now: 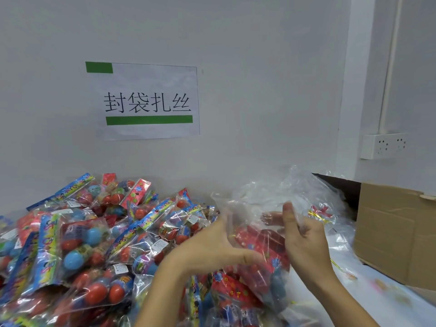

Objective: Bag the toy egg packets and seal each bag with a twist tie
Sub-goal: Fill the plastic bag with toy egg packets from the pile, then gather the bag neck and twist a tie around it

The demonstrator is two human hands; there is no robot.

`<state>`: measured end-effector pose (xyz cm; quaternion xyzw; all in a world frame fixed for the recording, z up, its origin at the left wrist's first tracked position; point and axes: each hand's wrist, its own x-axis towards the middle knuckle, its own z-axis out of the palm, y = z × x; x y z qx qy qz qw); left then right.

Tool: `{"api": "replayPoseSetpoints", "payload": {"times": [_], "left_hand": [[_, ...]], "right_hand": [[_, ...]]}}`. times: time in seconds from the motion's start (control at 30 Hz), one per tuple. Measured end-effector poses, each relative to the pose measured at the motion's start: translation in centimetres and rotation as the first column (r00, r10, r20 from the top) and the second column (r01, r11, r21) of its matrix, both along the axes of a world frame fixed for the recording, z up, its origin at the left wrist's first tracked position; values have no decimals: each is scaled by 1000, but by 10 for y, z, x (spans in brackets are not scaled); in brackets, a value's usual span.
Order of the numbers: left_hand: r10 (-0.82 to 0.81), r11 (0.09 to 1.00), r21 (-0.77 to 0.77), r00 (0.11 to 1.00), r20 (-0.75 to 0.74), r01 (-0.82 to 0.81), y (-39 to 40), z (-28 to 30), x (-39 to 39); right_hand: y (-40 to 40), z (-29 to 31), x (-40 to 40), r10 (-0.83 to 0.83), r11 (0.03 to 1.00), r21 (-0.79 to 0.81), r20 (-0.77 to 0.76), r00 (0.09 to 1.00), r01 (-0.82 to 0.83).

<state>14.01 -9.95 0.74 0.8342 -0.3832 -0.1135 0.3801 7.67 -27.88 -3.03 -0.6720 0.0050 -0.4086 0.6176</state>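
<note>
Near the bottom edge, the left hand [212,246] and right hand [304,237] pinch a clear bag [266,204] holding red egg packets [262,251]. At nine o'clock lies the packet pile [70,244]; at three, a cardboard box [396,232].

A packing workstation. A printed station sign [146,102] hangs on the wall above heaped toy egg packets [70,244]. A cardboard carton [396,234] stands beside them.
</note>
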Motion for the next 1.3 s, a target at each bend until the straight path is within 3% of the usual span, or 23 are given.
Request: {"api": "replayPoseSetpoints", "payload": {"times": [0.17, 0.33, 0.43, 0.57, 0.7, 0.87, 1.03, 1.2, 1.3], "left_hand": [[-83, 957, -278, 997, -6, 78, -34, -20, -14], [-73, 906, -421, 997, -38, 51, -44, -29, -19], [29, 844, -535, 1000, -5, -27, -46, -31, -17], [96, 696, -708, 993, -72, -119, -50, -28, -16], [180, 619, -740, 965, -192, -262, -50, -29, -8], [131, 567, -722, 909, -395, -396, -52, -25, -4], [11, 487, -699, 804, -595, -524, -51, -21, 0], [78, 473, -690, 806, -586, -548, -50, -23, -1], [154, 567, -700, 891, -428, -435, -48, -22, -6]], "right_hand": [[10, 4, -3, 113, 994, -15, 25, 993, -112], [16, 10, -11, 334, 943, 1, -28, 942, -334], [14, 9, -13, 369, 919, -126, -60, 927, -374], [17, 10, -16, 310, 911, -295, 31, 950, -288], [15, 2, -12, 93, 914, -389, -73, 993, -114], [12, -11, -5, 187, 854, -400, -360, 914, -333], [10, -14, -5, 45, 799, -552, -343, 938, -241], [11, -13, -5, 89, 770, -568, -354, 931, -290], [5, -6, -11, 252, 803, -433, -375, 892, -409]]}}
